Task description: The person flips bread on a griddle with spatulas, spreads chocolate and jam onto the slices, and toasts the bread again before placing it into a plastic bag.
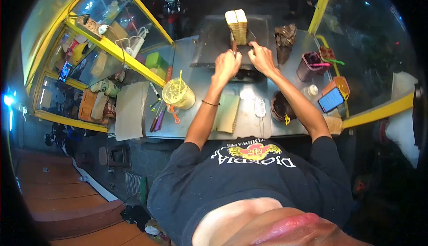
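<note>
Bread (240,33) stands endwise, long axis upright.

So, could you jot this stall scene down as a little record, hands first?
Left hand: gripping a brown-handled tool
Right hand: curled, seemingly around a thin, mostly hidden tool
Ahead of hands: tall, pale-yellow, layered bread-like stack
Beneath stack: flat black griddle plate
Left of arms: round tub, pale-yellow contents
Right of arms: phone with lit screen
</note>
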### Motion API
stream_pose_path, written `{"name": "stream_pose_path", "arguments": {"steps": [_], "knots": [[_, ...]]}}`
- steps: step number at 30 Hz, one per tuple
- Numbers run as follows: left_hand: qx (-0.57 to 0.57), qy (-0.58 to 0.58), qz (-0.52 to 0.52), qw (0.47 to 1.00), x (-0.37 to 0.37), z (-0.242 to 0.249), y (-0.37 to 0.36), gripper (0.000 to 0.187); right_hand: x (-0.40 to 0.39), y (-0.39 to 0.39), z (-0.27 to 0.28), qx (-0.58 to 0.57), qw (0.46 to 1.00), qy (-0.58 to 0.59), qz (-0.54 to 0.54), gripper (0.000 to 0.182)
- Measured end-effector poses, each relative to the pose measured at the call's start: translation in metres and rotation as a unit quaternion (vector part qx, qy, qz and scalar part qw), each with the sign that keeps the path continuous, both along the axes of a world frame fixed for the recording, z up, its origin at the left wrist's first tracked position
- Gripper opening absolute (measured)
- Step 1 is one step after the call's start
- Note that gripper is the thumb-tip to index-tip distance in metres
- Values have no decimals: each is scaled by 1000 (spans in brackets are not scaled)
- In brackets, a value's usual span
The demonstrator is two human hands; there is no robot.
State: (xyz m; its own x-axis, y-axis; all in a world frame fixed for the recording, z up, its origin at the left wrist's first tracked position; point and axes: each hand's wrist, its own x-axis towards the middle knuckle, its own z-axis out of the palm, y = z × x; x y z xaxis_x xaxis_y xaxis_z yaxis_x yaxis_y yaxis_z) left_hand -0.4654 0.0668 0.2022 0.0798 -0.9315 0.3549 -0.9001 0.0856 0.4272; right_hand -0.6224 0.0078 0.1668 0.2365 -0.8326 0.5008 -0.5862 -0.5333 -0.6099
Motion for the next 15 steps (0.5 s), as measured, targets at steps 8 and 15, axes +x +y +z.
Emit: {"name": "stream_pose_path", "arguments": {"steps": [8,15], "knots": [[74,-108,23,991,36,103,27,50,-4,-17,8,310,876,-347,124,27],[32,295,-2,955,109,89,56,41,-48,-74,-15,467,805,-365,37,27]]}}
